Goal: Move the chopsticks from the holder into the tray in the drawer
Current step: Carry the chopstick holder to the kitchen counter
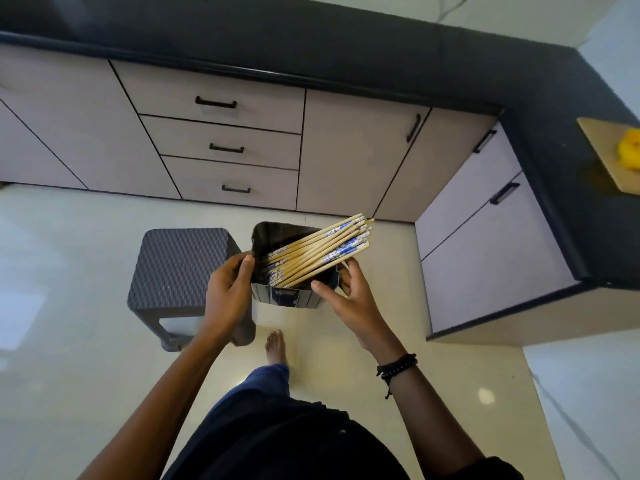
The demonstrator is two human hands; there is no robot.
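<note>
The left grip (230, 292) clasps the left wall of the holder (287, 299), thumb hooked over its rim. The right grip (349, 299) cups the opposite corner, thumb on the front wall, fingers curled round the side. Neither touches the chopsticks (322, 251), which all lean inside the holder, their ends fanning past its right rim. The two-sided hold probably steadies the loose bundle. The holder hangs above the floor, beside a stool (180, 265). Under the counter (346, 46) the three drawers (221, 147) are closed, so no tray shows and one grip must come free to open one.
</note>
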